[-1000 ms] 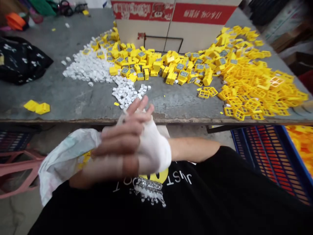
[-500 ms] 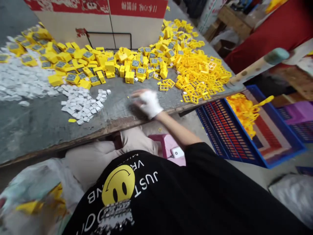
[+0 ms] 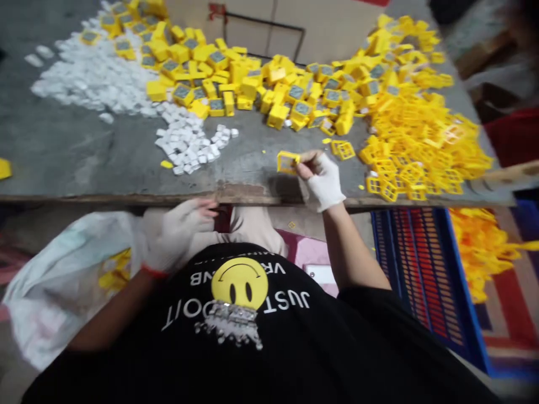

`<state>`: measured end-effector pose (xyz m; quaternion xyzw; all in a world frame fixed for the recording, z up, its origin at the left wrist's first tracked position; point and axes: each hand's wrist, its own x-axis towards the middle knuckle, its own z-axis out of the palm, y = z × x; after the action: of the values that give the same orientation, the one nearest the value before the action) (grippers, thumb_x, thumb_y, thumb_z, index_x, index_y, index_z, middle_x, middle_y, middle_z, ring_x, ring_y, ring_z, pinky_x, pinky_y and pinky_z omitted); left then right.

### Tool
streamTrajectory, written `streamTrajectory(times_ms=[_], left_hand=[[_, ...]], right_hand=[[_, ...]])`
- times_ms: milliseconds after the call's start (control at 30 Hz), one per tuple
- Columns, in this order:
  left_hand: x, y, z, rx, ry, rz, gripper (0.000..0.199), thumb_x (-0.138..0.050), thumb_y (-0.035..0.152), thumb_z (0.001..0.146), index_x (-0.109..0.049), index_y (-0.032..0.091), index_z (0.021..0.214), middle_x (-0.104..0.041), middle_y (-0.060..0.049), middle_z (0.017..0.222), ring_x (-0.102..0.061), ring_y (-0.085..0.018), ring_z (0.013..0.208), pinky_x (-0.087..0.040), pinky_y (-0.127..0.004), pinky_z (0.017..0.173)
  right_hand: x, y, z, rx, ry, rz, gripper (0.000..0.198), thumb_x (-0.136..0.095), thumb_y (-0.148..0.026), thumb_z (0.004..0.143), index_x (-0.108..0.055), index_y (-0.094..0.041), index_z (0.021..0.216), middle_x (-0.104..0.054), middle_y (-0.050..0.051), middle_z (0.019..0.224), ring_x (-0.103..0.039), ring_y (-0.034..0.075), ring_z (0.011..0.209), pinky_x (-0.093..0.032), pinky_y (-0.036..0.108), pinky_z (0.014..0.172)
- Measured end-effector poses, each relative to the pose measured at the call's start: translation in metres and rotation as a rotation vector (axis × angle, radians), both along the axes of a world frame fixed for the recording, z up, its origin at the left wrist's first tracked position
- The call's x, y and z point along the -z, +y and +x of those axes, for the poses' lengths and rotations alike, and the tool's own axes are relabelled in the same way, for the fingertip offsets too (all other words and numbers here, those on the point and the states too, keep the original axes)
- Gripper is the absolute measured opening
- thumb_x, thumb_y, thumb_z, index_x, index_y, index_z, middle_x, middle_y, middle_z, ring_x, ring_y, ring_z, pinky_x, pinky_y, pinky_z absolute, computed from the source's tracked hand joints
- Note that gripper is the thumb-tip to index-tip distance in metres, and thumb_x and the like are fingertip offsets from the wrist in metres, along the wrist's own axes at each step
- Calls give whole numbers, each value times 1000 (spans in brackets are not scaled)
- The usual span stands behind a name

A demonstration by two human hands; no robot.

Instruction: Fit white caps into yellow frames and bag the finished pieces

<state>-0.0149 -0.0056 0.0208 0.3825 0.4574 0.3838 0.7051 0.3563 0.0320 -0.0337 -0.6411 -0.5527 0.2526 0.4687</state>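
My right hand point(image 3: 322, 177), in a white fingerless glove, pinches a small yellow plastic frame point(image 3: 287, 162) just above the front of the table. My left hand point(image 3: 181, 230), gloved too and slightly blurred, hovers over my lap at the table edge with its fingers stretched out and nothing visible in them. Behind my right hand lie a couple of loose yellow frames point(image 3: 343, 149). To the right is a big heap of such frames point(image 3: 421, 140). Yellow blocks with grey patterned faces point(image 3: 248, 84) spread along the back, and small white pieces point(image 3: 189, 137) lie left of centre.
A cardboard box point(image 3: 328, 28) stands at the back of the grey table point(image 3: 84, 151). Below right is a blue crate point(image 3: 467, 292) with yellow parts in it. A plastic bag point(image 3: 46, 286) holding yellow pieces hangs at lower left.
My right hand has moved right and now holds up a yellow frame. My left hand has come into view at the table edge. The camera view has turned.
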Motion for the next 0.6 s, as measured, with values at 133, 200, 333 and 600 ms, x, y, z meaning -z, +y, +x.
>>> streamTrajectory(times_ms=[133,200,333,600], left_hand=[[34,4,29,60,-10,-37,44,-99,46,90,-88,14,119,-89,-17,115,-83,-25,86,-67,-34,74],[38,-1,25,41,-36,-49,47,-100,51,90,-86,14,115,-88,-16,113,-82,-23,82,-65,-32,72],[34,-17,-10,-174,-42,-27,37,-100,44,90,-81,17,107,-88,-15,124,-84,-25,99,-67,-33,82],[27,-29,-52,-347,-54,-35,58,-109,59,78,-66,25,97,-90,-11,120,-85,-40,125,-71,-42,86]], right_hand=[[2,-22,-83,-501,594,-262,71,-100,-87,78,-67,-26,96,-75,-1,88,-71,19,82,-66,37,85],[0,-20,-107,-638,652,-348,72,-98,-89,78,-68,-26,95,-77,-1,87,-72,19,80,-66,38,84],[-18,31,-138,-708,141,-234,53,-86,-74,99,-80,-24,117,-88,11,117,-80,28,108,-68,51,103],[-61,167,-271,-756,-835,-110,69,-88,-44,106,-70,-24,169,-55,18,188,-45,51,174,-35,78,141]])
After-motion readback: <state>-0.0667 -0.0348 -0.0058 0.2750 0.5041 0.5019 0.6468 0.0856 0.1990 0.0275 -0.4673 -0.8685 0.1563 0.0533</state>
